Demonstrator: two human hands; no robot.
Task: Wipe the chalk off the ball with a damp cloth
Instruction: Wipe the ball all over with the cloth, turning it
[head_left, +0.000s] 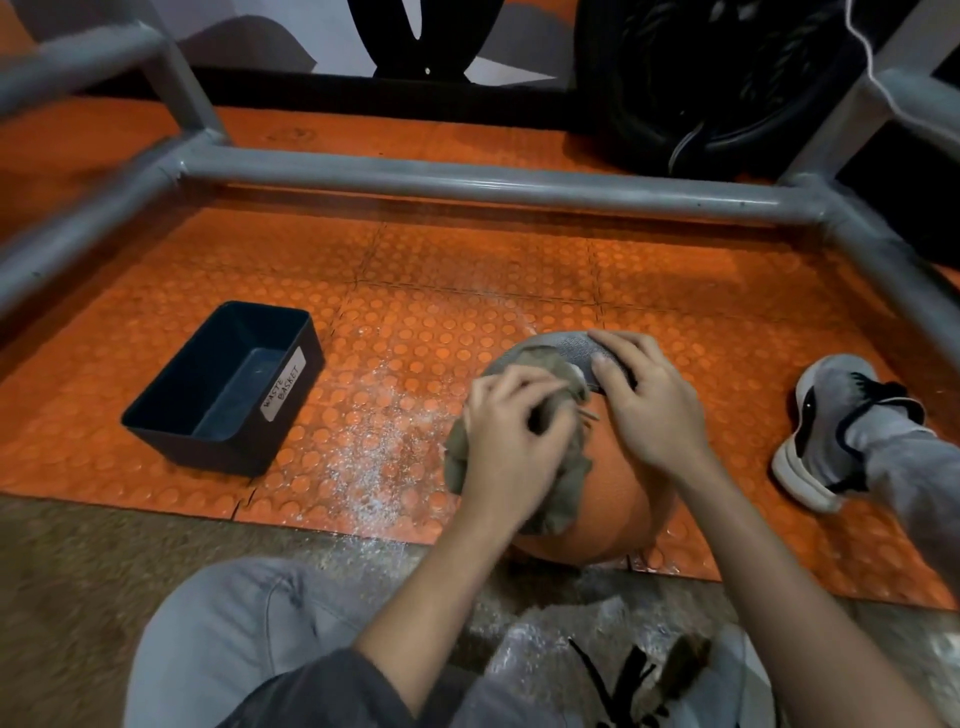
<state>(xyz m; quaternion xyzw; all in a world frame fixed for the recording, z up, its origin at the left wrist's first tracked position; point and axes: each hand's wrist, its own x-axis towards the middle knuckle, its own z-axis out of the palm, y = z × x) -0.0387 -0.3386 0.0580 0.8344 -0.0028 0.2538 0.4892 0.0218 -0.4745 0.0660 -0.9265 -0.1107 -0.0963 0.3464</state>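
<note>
- Head view looked down on an orange ball (618, 499) resting at the near edge of an orange studded mat (467, 270), just in front of the seated person's knees.
- Its lower half was clean, bright orange. The far top carried a dull grey-white chalky patch (569, 345) with the pebbled grain showing through.
- Left hand (511, 431) had its fingers curled round a bunched grey-brown cloth (569, 486) and pressed it onto the upper left of the ball. Folds of the cloth hung out below the palm.
- Right hand (649, 400) lay on the ball's top right, fingers spread wide and fairly straight, their tips on the chalky patch.
- White chalk dust (374, 441) was scattered over the mat to the left of the ball and onto the floor by the knees.
- A black bin (223, 384) labelled "WASTE BASKET" stood on the mat, well apart to the left.
- A grey shoe (826, 415) rested on the mat to the right, and a grey pipe frame (467, 182) ran along the far side.
</note>
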